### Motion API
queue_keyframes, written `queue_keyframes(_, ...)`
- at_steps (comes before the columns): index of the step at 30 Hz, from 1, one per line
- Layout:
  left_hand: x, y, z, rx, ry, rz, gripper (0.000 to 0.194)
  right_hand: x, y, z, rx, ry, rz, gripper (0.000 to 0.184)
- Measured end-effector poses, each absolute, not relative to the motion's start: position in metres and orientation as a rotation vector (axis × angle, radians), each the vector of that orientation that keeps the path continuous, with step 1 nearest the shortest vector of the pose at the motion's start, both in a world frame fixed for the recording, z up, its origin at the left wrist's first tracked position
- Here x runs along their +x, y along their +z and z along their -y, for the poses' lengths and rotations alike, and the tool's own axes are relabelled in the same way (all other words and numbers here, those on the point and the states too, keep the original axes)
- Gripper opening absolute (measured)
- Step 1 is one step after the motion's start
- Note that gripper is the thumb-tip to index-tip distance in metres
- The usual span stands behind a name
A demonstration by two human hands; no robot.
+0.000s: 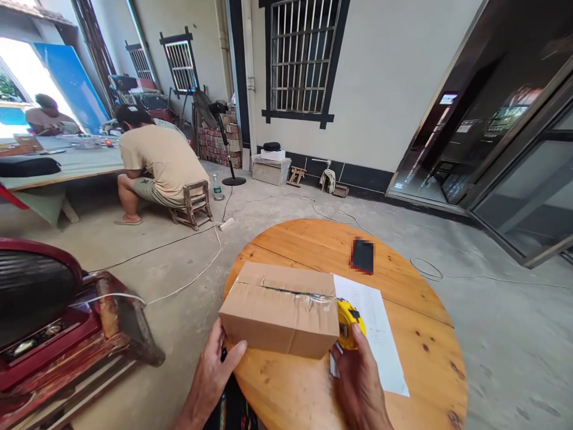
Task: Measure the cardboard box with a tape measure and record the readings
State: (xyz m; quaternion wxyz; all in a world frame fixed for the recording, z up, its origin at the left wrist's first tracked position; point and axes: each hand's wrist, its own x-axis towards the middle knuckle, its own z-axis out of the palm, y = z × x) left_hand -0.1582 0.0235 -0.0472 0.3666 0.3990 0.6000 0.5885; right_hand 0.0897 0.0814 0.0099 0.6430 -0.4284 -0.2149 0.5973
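"Cardboard up front: how do the hands have that box (280, 328)?"

"Left hand (215, 365) is loosely open at the near left corner, thumb and fingers parted; I'd guess it steadies the box, though I can't tell how firmly. Right hand (358, 382) is curled around a yellow tape measure (350, 319) just beside the box's right end, perhaps to hold it against that side."

"Where does the box sit?"

"Lower middle of the frame, on the left part of the round worktop (425, 325), its taped seam facing up. A white sheet (376, 334) lies to its right, partly hidden behind the tape measure, likely placed for easy reach."

"And beyond?"

"Dark flat thing (363, 255), blurred, on the worktop's far side; then, upper left, a person (161, 152) on a small chair (197, 203) near a standing fan (224, 137)."
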Motion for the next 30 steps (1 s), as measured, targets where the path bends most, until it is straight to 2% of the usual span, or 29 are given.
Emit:
queue_keyframes(4,-0.159,-0.038,-0.03,0.988,1.567,-1.453,0.082,0.09,0.006,-0.082,-0.97,1.443,0.474,0.058)
queue_keyframes(11,-0.141,-0.033,-0.05,0.974,1.528,-1.322,0.068,0.104,0.003,-0.089,-0.934,1.428,0.399,0.061)
queue_keyframes(24,-0.128,-0.029,-0.06,1.029,1.555,-1.305,0.07,0.12,0.0,-0.098,-0.966,1.38,0.389,0.057)
queue_keyframes(28,-0.133,-0.028,-0.035,1.085,1.724,-1.555,0.07,0.133,0.015,-0.081,-0.934,1.396,0.436,0.052)
queue_keyframes(30,-0.132,-0.023,-0.012,1.068,1.767,-1.789,0.062,0.143,0.022,-0.069,-0.893,1.424,0.475,0.048)
